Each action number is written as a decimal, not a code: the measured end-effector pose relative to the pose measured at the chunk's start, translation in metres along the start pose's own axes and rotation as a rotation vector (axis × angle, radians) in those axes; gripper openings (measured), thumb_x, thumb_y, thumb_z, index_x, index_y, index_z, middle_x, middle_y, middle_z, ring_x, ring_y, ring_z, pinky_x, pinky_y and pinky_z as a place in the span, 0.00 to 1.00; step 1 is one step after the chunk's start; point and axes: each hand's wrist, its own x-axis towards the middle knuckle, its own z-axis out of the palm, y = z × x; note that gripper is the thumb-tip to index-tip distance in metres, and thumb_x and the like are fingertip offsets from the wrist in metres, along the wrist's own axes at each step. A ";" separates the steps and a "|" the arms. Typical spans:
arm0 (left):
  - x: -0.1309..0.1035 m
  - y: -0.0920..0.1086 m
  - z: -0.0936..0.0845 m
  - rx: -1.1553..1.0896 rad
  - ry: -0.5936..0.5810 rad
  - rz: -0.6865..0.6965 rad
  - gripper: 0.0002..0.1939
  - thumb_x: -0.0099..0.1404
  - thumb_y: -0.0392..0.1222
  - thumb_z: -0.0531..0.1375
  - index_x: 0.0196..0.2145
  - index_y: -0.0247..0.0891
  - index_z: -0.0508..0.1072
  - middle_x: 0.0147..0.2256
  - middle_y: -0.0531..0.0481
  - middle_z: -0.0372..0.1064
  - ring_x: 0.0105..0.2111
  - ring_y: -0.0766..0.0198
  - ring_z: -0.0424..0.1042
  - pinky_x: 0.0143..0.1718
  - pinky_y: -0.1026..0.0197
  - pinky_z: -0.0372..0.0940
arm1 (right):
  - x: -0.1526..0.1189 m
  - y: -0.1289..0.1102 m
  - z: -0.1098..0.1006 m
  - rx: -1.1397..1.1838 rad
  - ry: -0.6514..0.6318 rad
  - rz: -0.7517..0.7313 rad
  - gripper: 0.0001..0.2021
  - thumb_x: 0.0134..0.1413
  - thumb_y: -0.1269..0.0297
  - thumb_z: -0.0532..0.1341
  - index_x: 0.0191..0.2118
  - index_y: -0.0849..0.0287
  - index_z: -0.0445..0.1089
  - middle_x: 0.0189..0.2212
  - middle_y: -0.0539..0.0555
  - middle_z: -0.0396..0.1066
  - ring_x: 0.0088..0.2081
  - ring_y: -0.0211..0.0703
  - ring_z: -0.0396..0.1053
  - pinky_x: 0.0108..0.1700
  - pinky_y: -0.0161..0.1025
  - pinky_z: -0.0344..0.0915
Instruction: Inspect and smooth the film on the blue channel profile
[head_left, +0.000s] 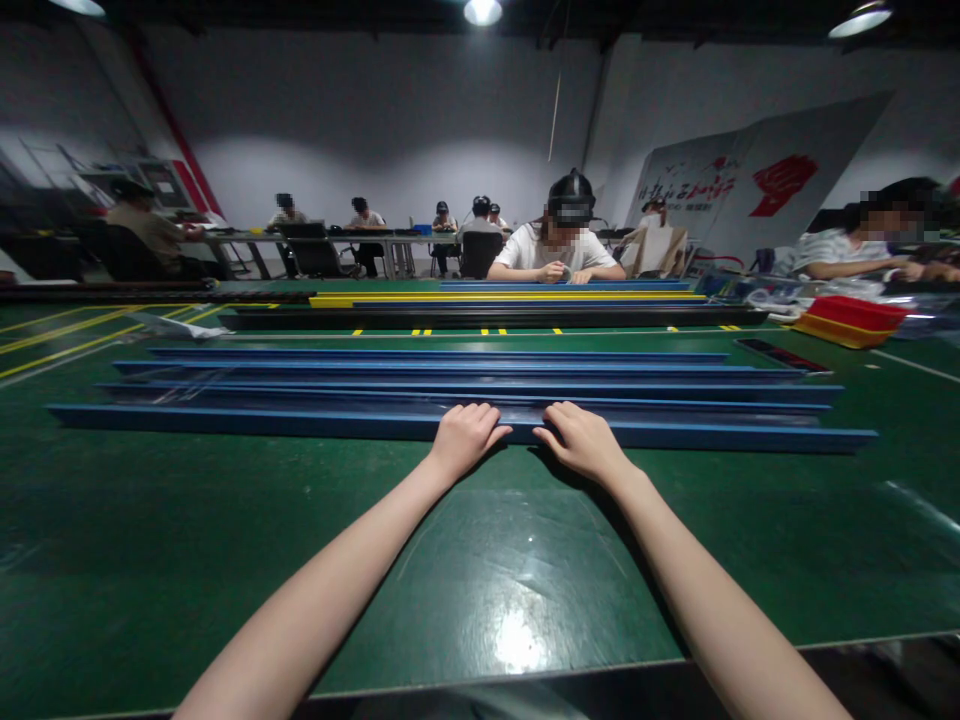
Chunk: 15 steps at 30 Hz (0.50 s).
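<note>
Head view: the front blue rail (262, 421) is gripped by left hand (466, 438) and right hand (583, 438), seemingly not yet raised. Rails behind (750, 392) are left unheld.

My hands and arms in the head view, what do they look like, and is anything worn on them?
Your left hand and right hand are ungloved. The left forearm and right forearm taper toward the wrists, with no sleeves, watch or bracelet visible. Finer details are too small to tell.
</note>
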 end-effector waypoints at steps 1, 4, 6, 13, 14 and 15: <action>0.000 0.000 0.000 -0.004 -0.004 -0.002 0.18 0.66 0.51 0.47 0.31 0.36 0.67 0.28 0.48 0.67 0.29 0.63 0.65 0.29 0.61 0.51 | 0.001 -0.002 0.002 0.003 0.019 -0.020 0.13 0.59 0.58 0.48 0.34 0.59 0.64 0.32 0.55 0.68 0.36 0.42 0.63 0.35 0.35 0.53; 0.000 0.000 0.000 -0.010 -0.012 -0.004 0.17 0.66 0.50 0.47 0.31 0.36 0.67 0.28 0.48 0.67 0.30 0.63 0.65 0.29 0.61 0.51 | 0.004 -0.005 0.006 0.011 0.055 -0.050 0.11 0.59 0.61 0.49 0.33 0.59 0.64 0.32 0.55 0.68 0.35 0.41 0.63 0.34 0.34 0.53; 0.000 0.000 0.000 -0.007 -0.010 -0.001 0.17 0.66 0.50 0.47 0.31 0.36 0.67 0.28 0.48 0.67 0.29 0.63 0.65 0.29 0.61 0.51 | 0.005 -0.005 0.005 -0.003 0.054 -0.046 0.10 0.58 0.62 0.50 0.32 0.59 0.65 0.31 0.55 0.68 0.35 0.41 0.63 0.34 0.35 0.52; 0.000 -0.001 0.000 0.013 -0.002 0.018 0.17 0.66 0.51 0.47 0.32 0.36 0.67 0.29 0.49 0.68 0.30 0.63 0.66 0.30 0.61 0.52 | 0.008 -0.004 -0.004 -0.062 -0.015 -0.034 0.10 0.58 0.63 0.50 0.31 0.59 0.66 0.31 0.55 0.69 0.34 0.40 0.64 0.30 0.35 0.50; 0.000 -0.001 0.000 0.013 -0.001 0.021 0.17 0.66 0.51 0.47 0.33 0.36 0.67 0.29 0.49 0.68 0.30 0.63 0.66 0.30 0.61 0.52 | 0.008 -0.003 -0.005 -0.059 -0.023 -0.030 0.10 0.58 0.63 0.50 0.31 0.59 0.66 0.31 0.55 0.69 0.34 0.40 0.64 0.30 0.35 0.50; 0.000 -0.001 0.000 0.014 0.000 0.024 0.17 0.66 0.51 0.47 0.34 0.36 0.67 0.29 0.49 0.68 0.30 0.63 0.66 0.30 0.61 0.52 | 0.007 -0.002 -0.006 -0.055 -0.028 -0.027 0.10 0.58 0.63 0.50 0.31 0.59 0.66 0.31 0.55 0.69 0.34 0.40 0.65 0.30 0.35 0.50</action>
